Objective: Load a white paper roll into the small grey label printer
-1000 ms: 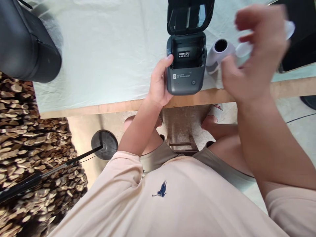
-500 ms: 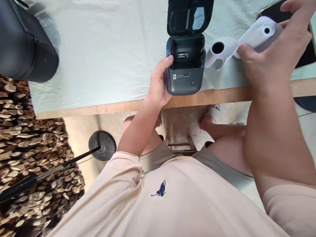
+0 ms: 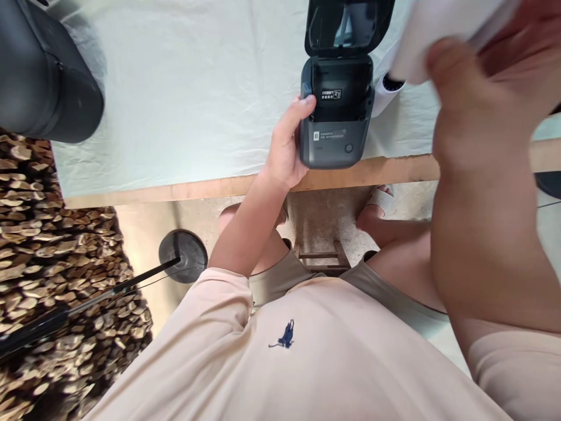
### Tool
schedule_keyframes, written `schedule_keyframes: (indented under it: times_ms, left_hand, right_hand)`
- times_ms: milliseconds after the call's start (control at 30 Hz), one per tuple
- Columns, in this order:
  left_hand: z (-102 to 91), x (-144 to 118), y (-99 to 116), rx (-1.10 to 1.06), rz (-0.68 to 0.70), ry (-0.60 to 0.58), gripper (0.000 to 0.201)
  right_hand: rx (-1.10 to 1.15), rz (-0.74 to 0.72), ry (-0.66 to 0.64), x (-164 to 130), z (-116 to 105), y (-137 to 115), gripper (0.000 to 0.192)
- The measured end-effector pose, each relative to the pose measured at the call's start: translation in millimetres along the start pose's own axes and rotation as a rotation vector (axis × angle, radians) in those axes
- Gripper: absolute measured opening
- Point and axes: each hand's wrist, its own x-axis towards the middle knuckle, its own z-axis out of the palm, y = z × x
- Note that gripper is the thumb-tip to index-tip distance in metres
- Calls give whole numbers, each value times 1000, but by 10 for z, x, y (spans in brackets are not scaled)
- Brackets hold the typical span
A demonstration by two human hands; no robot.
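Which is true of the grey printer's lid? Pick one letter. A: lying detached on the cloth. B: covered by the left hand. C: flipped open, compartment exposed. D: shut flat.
C: the printer has its lid hinged up, baring the dark compartment, while the left hand grips its side.

Grey printer [image 3: 335, 126] lid open, white roll [image 3: 438, 35] raised

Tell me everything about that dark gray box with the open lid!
The dark gray box looks like a small plastic printer. It sits at the near edge of the table, on a pale cloth. Its glossy lid stands open, tipped back, showing an empty dark compartment with a small white label inside. The front has small white print and a round button. The left hand grips its left side, thumb on the top edge.
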Motion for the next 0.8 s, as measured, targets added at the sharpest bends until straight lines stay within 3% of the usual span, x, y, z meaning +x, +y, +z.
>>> schedule_keyframes:
  times_ms: [100, 200, 333, 500, 700, 800]
  left_hand:
    - [56, -39, 31, -24, 38, -103, 25]
    - [113, -76, 64, -20, -12, -92, 20]
    - [126, -89, 70, 8, -58, -41, 23]
    - [93, -70, 52, -10, -6, -99, 19]
    - [97, -74, 56, -15, -13, -93, 20]
    - [100, -67, 61, -24, 53, -163, 16]
  right_hand:
    - [-546, -280, -231, -47, 159, -116, 39]
    - [-759, -287, -335, -53, 222, -174, 36]
    - [-825, -218, -363, -37, 216, -185, 35]
    - [-814, -149, -372, -59, 219, -166, 33]
    - [-692, -215, -341, -60, 206, -104, 27]
    - [-605, -254, -300, -69, 228, -67, 22]
